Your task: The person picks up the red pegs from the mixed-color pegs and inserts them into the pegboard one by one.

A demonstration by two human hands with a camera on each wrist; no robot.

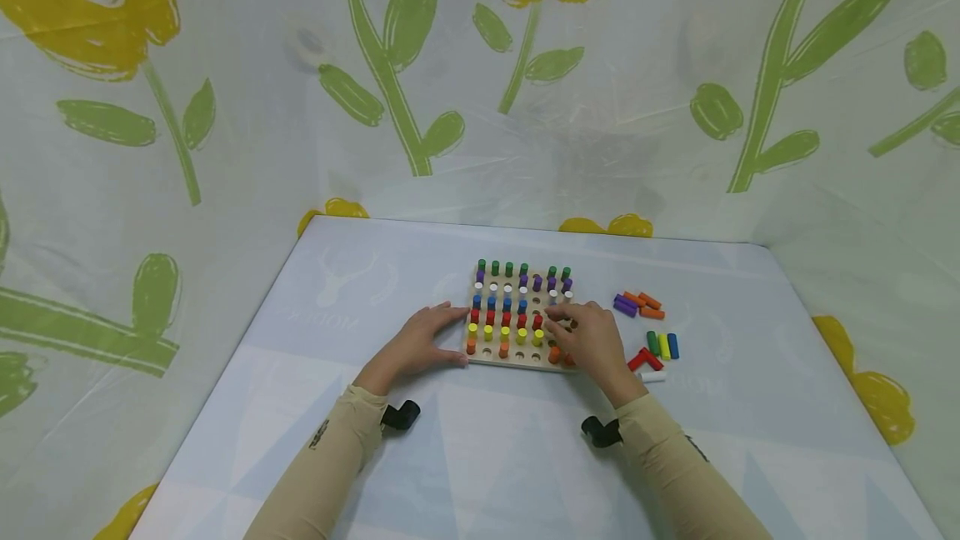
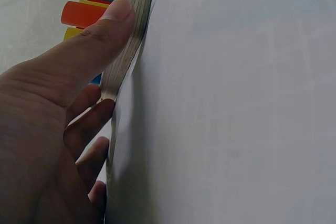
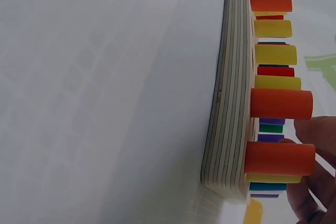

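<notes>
A wooden pegboard (image 1: 517, 362) lies on the table, set with rows of coloured pegs; some holes are bare. My left hand (image 1: 420, 344) rests at its left side, thumb and fingertips touching the edge near the front corner. In the left wrist view the thumb (image 2: 100, 40) lies along the board's edge beside an orange peg (image 2: 81, 14). Over the board's right part is my right hand (image 1: 592, 344), fingers bent downward close to a red peg (image 1: 537, 322). Behind two orange pegs (image 3: 281, 103) in the right wrist view, its fingertips are partly hidden; whether they pinch a peg is unclear.
Loose pegs lie right of the board: purple (image 1: 625, 305) and orange (image 1: 651, 313) ones, a green peg (image 1: 652, 344), a yellow peg (image 1: 664, 347), a blue peg (image 1: 672, 346), red ones (image 1: 651, 359) and a white peg (image 1: 652, 377). A flowered curtain (image 1: 637, 107) hangs behind the table.
</notes>
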